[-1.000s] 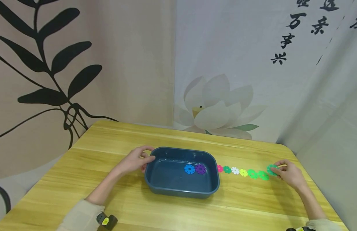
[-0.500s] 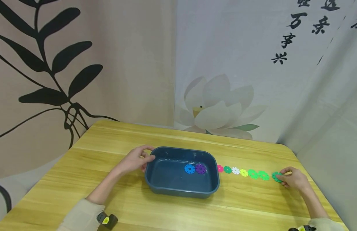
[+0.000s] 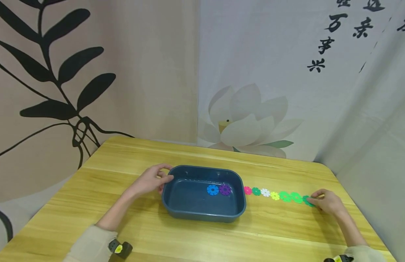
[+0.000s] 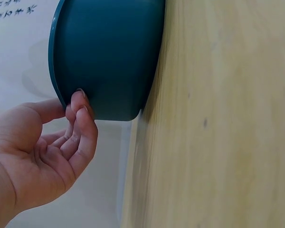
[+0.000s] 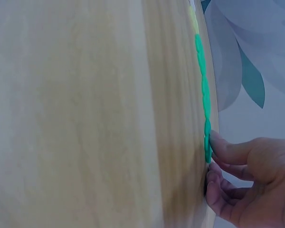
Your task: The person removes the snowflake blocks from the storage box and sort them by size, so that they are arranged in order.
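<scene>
My left hand [image 3: 151, 180] holds the left rim of a dark blue plastic basin [image 3: 204, 217], thumb at the rim and fingers on its outer wall [image 4: 109, 57]. At the right, my right hand [image 3: 330, 202] pinches a teal-green snowflake disc [image 3: 306, 200] with thumb and fingers. That disc lies at the right end of a row, right against a bright green disc [image 3: 296, 197]. In the right wrist view the row appears edge-on, with the fingertips at the held disc [image 5: 208, 151].
Leftward, the row continues with another bright green disc [image 3: 284, 197], then yellow [image 3: 275, 195], white [image 3: 265, 192], green [image 3: 256, 191] and pink [image 3: 247, 190] beside the basin. Inside the basin lie a blue disc [image 3: 212, 190] and a purple disc [image 3: 225, 189]. A curtain stands behind the wooden table [image 3: 140, 233].
My right hand first moved right and toward me with the teal-green disc, then left, closing the gap to the row. Basin and row have shifted slightly left; the left hand keeps its hold.
</scene>
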Available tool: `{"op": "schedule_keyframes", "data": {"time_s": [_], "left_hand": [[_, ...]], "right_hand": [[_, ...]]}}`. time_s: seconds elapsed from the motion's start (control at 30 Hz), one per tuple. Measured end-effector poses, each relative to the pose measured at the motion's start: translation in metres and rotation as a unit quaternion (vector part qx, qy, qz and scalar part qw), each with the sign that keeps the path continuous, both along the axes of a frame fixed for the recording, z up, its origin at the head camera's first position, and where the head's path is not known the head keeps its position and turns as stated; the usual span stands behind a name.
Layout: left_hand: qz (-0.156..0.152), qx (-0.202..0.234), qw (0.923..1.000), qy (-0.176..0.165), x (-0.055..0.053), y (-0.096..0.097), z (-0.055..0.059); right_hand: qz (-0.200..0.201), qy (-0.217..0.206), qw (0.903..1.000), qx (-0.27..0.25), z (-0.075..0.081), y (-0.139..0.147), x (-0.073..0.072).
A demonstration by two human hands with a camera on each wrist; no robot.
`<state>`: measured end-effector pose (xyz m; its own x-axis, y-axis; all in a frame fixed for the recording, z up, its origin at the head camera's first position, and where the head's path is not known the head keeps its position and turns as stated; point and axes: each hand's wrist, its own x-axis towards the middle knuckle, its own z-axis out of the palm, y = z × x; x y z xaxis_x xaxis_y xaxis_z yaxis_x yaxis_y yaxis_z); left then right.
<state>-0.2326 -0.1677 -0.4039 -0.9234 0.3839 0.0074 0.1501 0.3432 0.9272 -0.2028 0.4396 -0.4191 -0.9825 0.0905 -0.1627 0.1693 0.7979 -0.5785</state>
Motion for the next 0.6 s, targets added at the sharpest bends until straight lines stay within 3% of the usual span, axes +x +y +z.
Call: {"op": "schedule_keyframes", "data": {"time_s": [0.3, 0.6], "left_hand": [[0.004, 0.000, 1.0000, -0.005, 0.001, -0.002, 0.002], [0.004, -0.006, 1.0000, -0.005, -0.001, -0.004, 0.002]], "right_hand": [[0.016, -0.005, 0.9999, 0.003, 0.002, -0.007, 0.000], [0.024, 0.036, 0.9987, 0.027, 0.014, -0.014, 0.002]]}}
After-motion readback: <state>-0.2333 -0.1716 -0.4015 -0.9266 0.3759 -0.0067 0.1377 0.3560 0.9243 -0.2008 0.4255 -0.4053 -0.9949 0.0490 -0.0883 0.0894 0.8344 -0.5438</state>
